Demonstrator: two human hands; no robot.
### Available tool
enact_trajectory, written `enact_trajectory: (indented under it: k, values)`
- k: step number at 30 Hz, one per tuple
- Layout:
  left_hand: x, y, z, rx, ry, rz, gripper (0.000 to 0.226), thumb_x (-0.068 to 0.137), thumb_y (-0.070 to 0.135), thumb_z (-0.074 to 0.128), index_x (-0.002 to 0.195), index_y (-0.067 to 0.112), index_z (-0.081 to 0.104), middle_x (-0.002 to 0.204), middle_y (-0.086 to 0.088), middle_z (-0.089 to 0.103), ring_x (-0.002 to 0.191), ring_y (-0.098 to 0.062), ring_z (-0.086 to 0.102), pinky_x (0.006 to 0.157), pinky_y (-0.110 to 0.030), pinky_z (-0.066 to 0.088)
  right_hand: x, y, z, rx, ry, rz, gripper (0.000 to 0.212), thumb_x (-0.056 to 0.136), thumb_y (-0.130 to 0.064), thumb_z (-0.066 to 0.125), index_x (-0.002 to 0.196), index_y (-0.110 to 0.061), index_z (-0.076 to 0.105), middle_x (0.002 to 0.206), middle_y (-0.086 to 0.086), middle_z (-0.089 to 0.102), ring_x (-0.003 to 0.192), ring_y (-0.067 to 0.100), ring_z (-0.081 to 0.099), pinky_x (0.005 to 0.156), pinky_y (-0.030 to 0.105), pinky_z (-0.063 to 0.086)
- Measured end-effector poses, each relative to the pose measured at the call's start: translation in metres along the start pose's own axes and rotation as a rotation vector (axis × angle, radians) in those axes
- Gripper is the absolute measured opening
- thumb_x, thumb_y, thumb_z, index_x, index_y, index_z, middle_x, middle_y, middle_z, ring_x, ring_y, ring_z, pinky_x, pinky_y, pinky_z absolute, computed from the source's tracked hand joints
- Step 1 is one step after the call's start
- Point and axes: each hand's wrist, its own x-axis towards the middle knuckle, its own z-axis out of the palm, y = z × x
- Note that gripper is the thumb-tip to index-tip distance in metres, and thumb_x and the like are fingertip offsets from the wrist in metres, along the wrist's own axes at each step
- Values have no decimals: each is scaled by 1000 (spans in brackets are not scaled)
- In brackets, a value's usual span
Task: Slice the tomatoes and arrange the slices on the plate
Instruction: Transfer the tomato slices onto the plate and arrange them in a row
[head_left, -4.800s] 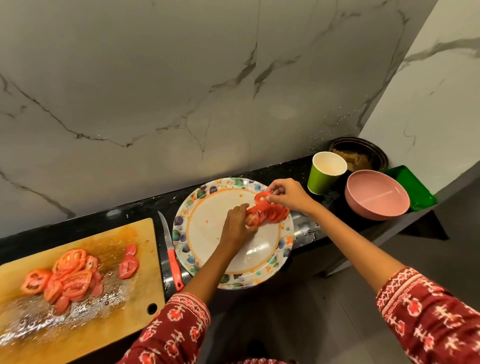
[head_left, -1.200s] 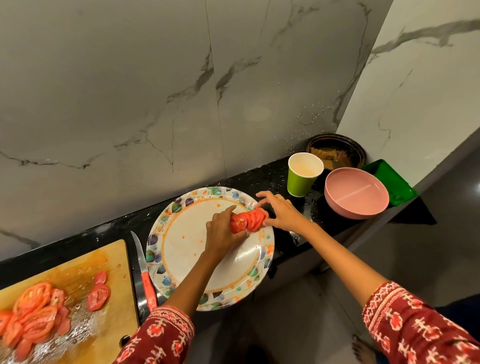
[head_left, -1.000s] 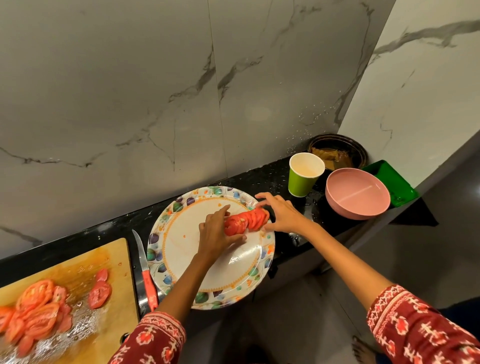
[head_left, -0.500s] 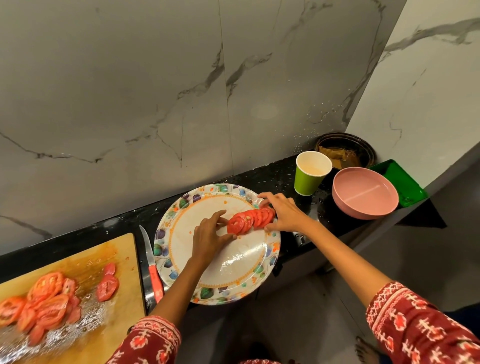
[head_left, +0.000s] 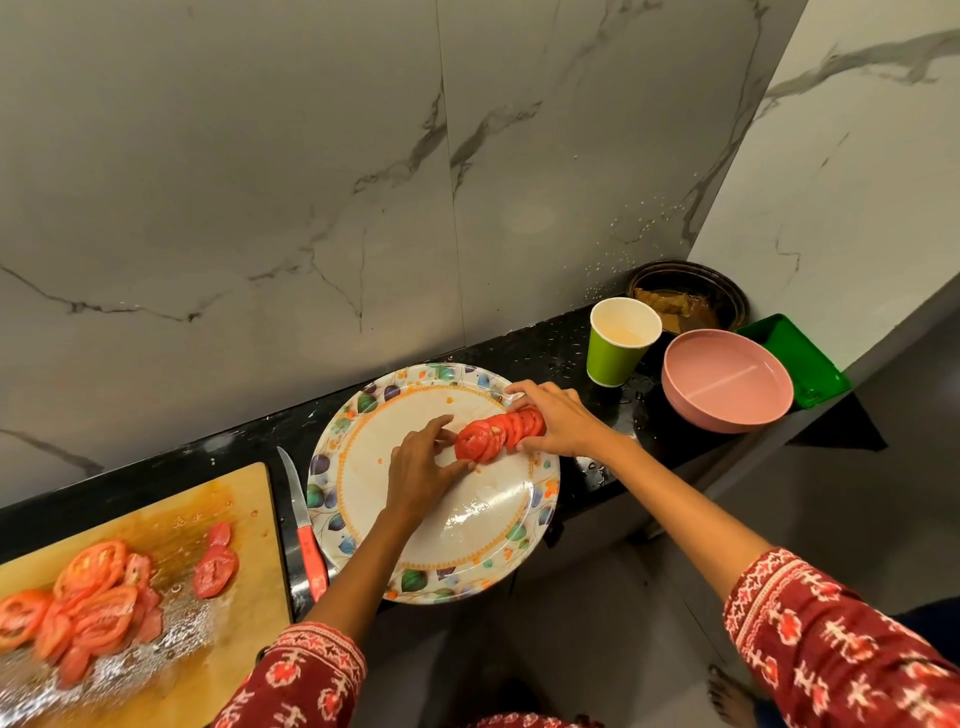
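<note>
Tomato slices (head_left: 500, 433): a short overlapping row on the far right part of the plate (head_left: 363, 499), which overhangs the worktop's front edge.
Left hand (head_left: 418, 470): grip wide, straight fingers touching the nearest slice at the row's left end.
Right hand (head_left: 558, 418): fingers lightly curved against the row's right end, steadying it; whether they pinch a slice I cannot tell.
Doing it well: I'd say fan the row gently, sliding each slice with a light touch so the wet flesh doesn't tear, overlap kept even.
Still to plate: cut slices (head_left: 88, 603) heaped on the cutting board (head_left: 244, 639) toward the worktop's left end, knife (head_left: 304, 525) lying between board and plate.
</note>
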Motion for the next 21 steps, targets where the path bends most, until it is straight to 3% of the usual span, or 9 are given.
enact_trajectory:
  k: [8, 14, 21]
  values:
    - [1, -2, -1, 4, -7, -12, 69, 75, 36, 74, 134, 20, 43, 120, -3, 62, 109, -19, 55, 99, -42, 44, 1, -5, 1, -34, -6, -18, 85, 72, -37, 76, 140, -27, 26, 134, -9, 51, 130, 17, 31, 103, 40, 19]
    - [3, 0, 0, 35, -21, -16, 70, 75, 37, 74, 135, 21, 42, 122, -3, 61, 111, -19, 54, 100, -41, 43, 5, -8, 1, -32, 12, -32, 74, 77, -30, 71, 139, -27, 29, 127, -9, 55, 126, 17, 36, 100, 37, 20]
    - [2, 3, 8, 59, -24, -5, 82, 69, 49, 75, 137, 25, 38, 134, 0, 52, 122, -19, 44, 102, -39, 36, 9, -17, 3, -32, -17, -52, 81, 75, -32, 73, 141, -24, 28, 136, -5, 48, 131, 18, 32, 106, 40, 17]
